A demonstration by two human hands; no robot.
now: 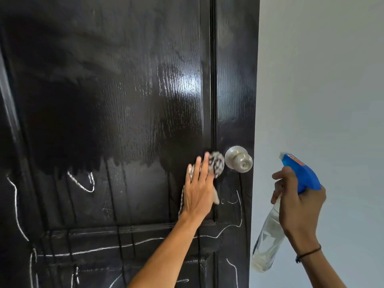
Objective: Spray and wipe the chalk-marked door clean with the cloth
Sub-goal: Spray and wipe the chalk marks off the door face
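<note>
black door [128, 104] wet and shiny up top, chalk lines [83, 181] left lower down, left hand [198, 192] flat with straight fingers pressing checkered cloth [216, 163] just beside the knob [239, 160], right hand [299, 202] wrapped round spray bottle [270, 233] by the wall [332, 80]

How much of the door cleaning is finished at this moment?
Done: the door above the knob is wet and chalk-free. In hand: the left hand presses the cloth beside the knob; the right hand holds the spray bottle. Left: chalk lines below.
</note>
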